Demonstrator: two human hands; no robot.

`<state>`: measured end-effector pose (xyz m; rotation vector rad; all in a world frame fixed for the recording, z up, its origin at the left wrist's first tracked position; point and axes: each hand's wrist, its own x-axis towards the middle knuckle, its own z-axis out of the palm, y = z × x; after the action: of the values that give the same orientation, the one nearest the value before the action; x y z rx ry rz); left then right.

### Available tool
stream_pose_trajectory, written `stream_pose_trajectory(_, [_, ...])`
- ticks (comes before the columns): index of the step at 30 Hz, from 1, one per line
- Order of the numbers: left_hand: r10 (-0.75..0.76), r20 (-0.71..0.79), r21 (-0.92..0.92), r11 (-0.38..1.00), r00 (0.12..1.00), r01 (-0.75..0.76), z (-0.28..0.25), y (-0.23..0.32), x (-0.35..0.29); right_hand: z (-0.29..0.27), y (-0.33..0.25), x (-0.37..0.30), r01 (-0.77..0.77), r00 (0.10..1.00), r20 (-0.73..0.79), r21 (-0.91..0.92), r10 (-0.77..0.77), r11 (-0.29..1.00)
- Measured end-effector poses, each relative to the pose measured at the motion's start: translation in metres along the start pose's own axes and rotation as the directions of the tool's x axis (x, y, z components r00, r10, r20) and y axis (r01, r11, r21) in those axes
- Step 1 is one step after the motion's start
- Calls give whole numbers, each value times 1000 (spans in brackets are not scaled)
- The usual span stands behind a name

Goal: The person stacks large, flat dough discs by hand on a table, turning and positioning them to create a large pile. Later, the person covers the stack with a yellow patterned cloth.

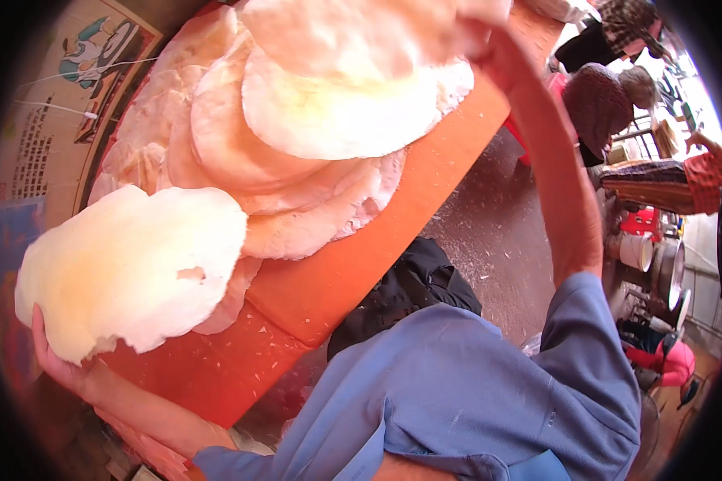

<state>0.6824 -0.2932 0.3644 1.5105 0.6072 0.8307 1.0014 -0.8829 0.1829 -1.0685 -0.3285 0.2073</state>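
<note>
Head view shows a large, pale ragged sheet (136,260), thin like flatbread, gripped by the left hand (56,361) at its lower left rim, over the left end of the orange worktop (337,280). The fingers of that hand are closed on the rim, with one digit seen in front and the rest hidden behind the sheet. By the right hand (475,40), the right edge of an upper sheet (337,36) is reached; both are blurred, so whether its fingers are pinched or merely laid there cannot be told. Between and beneath them, a pile (217,140) of similar sheets is spread in loose overlaps across the worktop.

The ragged sheet is bitten at its lower edge and pierced by a small hole near its right side, so it would best be supported from below with spread fingers rather than hung from one corner. Pressure should be kept light, since such thin stuff is likely to snap. The upper sheet should be eased clear of its neighbours evenly, without its rim being dragged or bent.
</note>
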Motion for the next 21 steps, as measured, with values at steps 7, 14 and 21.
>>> stream_pose_trajectory(7, [-148, 147, -20, 988, 978, 153, 178, 37, 25, -32, 121, -86, -725, 571, -511, 53, 642, 687])
stream_pose_trajectory(14, [-16, 390, -233, 966, 921, 116, 284, 34, 55, -46, 112, -106, -753, 555, -513, 25, 655, 658])
stream_pose_trajectory(21, [-494, 477, 60, 844, 727, 534, 286, -188, -80, -36, 129, -118, -700, 645, -532, -125, 549, 703])
